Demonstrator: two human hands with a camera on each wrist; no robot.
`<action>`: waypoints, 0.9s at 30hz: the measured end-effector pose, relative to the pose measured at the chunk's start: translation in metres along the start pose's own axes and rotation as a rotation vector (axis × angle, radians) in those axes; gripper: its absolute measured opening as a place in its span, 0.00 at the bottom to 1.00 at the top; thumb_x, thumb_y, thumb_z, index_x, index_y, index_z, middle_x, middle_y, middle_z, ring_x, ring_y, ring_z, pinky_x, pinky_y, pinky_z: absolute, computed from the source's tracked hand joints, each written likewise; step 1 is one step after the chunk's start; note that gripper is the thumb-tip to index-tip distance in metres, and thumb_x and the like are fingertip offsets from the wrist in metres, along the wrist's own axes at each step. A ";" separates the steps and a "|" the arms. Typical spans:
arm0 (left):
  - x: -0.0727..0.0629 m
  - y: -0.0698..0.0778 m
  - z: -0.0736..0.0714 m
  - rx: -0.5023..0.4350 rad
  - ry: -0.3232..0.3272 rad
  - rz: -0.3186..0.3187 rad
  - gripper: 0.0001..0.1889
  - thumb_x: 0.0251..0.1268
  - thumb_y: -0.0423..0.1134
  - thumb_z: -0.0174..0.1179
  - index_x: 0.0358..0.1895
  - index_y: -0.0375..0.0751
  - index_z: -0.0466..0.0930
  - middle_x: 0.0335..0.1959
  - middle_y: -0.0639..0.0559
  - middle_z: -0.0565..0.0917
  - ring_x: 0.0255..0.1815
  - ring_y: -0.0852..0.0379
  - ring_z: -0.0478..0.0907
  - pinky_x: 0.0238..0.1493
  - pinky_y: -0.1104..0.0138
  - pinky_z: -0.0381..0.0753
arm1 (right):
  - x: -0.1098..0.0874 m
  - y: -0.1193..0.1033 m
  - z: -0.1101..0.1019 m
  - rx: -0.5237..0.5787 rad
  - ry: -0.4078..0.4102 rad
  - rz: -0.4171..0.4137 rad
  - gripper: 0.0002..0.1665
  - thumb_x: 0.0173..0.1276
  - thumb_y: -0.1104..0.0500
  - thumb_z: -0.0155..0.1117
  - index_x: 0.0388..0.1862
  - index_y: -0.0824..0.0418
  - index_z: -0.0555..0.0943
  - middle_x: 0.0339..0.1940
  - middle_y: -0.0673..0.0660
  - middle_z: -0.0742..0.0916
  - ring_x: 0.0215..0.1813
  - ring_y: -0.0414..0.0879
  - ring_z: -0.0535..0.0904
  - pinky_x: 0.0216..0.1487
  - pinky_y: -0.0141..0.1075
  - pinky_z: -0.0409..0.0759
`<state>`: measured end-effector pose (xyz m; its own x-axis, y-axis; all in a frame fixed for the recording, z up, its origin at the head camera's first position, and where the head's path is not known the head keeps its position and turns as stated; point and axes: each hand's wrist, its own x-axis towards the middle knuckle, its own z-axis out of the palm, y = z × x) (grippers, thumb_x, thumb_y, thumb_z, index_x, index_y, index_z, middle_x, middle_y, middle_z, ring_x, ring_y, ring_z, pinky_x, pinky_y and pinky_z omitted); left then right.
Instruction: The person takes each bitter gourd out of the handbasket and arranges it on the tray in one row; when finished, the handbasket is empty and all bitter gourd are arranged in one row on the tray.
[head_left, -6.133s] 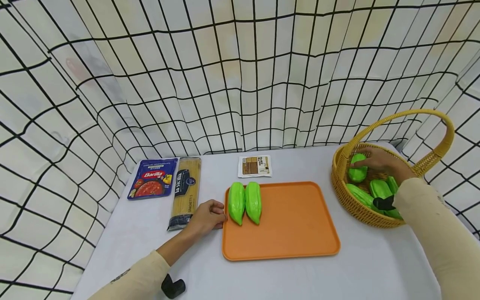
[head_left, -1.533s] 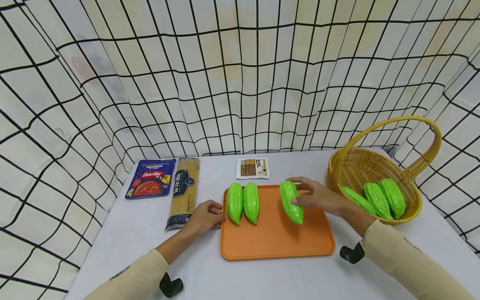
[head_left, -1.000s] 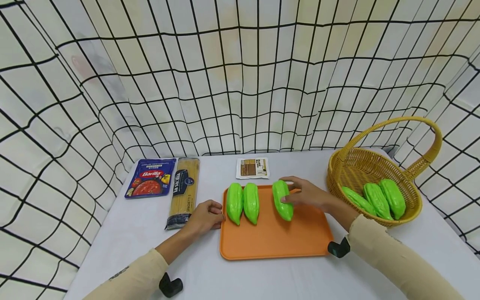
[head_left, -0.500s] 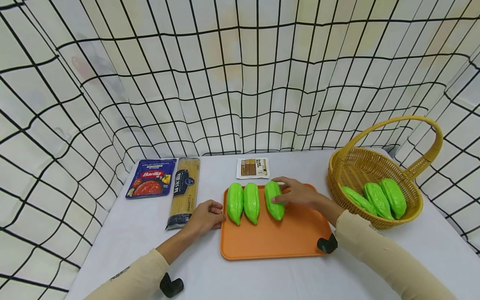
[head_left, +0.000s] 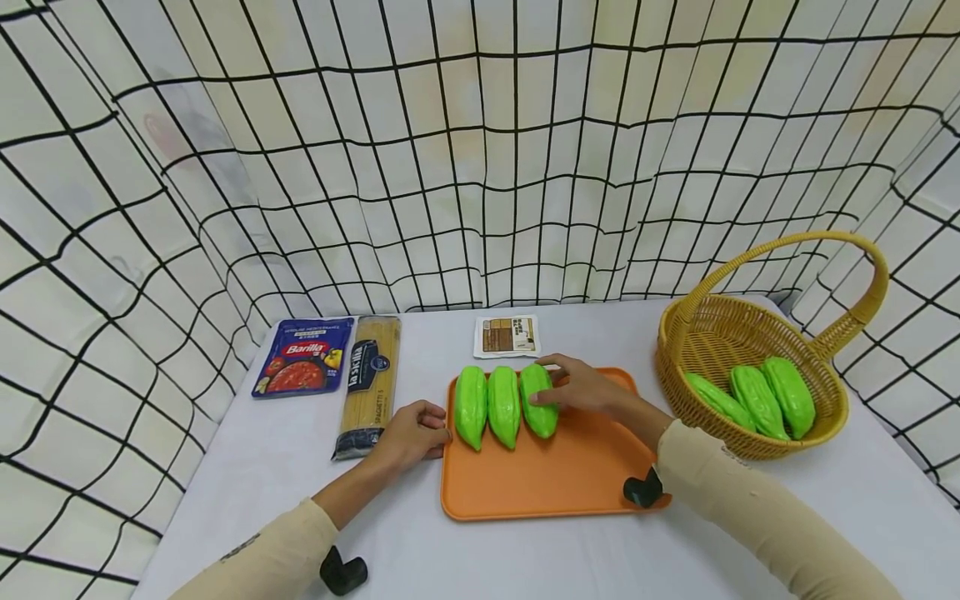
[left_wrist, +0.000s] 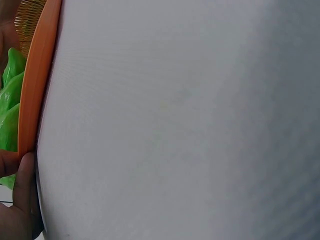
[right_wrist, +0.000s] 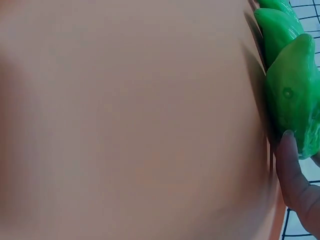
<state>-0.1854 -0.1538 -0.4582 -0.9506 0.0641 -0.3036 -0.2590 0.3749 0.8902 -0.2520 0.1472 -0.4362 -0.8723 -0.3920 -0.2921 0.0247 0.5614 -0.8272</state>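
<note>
In the head view my right hand (head_left: 581,385) pinches a glossy, ridged green bitter melon (head_left: 537,404), low over the orange tray (head_left: 562,475). The right wrist view has a finger (right_wrist: 290,165) against the held bitter melon (right_wrist: 292,90), its tip toward the camera. Two more bitter melons, the left one (head_left: 470,406) and the middle one (head_left: 504,406), lie side by side along the tray's left end. My left hand (head_left: 411,433) grips the tray's left rim, and the left wrist view puts its fingers right at the orange rim (left_wrist: 37,85).
At right stands a wicker basket (head_left: 697,400) with a tall handle, holding several bitter melons (head_left: 757,402). Behind the tray lies a small white packet (head_left: 506,337). Left of it are a spaghetti pack (head_left: 370,387) and a blue sauce pouch (head_left: 303,357). Black-lined white cloth (head_left: 480,167) hangs behind.
My right hand has gone from the basket to the tray with a bitter melon, then moved it left until it sits close beside the other two. The left hand stays at the rim.
</note>
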 end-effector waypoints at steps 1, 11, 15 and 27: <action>0.000 0.000 0.000 -0.001 -0.001 0.001 0.17 0.61 0.28 0.64 0.54 0.31 0.76 0.40 0.45 0.77 0.37 0.55 0.81 0.38 0.65 0.90 | 0.000 0.000 0.000 0.008 0.000 0.003 0.47 0.63 0.46 0.73 0.77 0.54 0.64 0.68 0.68 0.75 0.59 0.56 0.78 0.54 0.44 0.84; 0.000 0.001 0.000 0.005 -0.004 0.001 0.18 0.62 0.29 0.64 0.54 0.31 0.76 0.41 0.45 0.77 0.37 0.55 0.81 0.38 0.64 0.90 | 0.004 -0.001 0.002 0.024 -0.005 0.007 0.48 0.63 0.45 0.73 0.78 0.53 0.63 0.68 0.68 0.75 0.44 0.51 0.85 0.56 0.45 0.83; 0.000 0.000 0.000 0.009 -0.004 -0.002 0.17 0.62 0.29 0.64 0.54 0.31 0.76 0.41 0.45 0.77 0.37 0.55 0.81 0.39 0.64 0.90 | 0.002 -0.002 0.002 0.009 -0.015 0.010 0.50 0.63 0.44 0.73 0.79 0.53 0.61 0.68 0.68 0.74 0.39 0.51 0.84 0.56 0.46 0.82; 0.000 0.001 0.001 0.012 -0.003 -0.006 0.17 0.63 0.29 0.64 0.54 0.32 0.76 0.41 0.45 0.77 0.38 0.55 0.81 0.38 0.65 0.90 | 0.000 -0.001 -0.002 0.007 -0.050 -0.023 0.52 0.64 0.43 0.72 0.80 0.55 0.57 0.71 0.69 0.71 0.49 0.53 0.84 0.62 0.50 0.80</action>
<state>-0.1858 -0.1528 -0.4574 -0.9487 0.0644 -0.3095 -0.2623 0.3860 0.8844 -0.2528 0.1483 -0.4348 -0.8474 -0.4406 -0.2965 0.0086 0.5468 -0.8372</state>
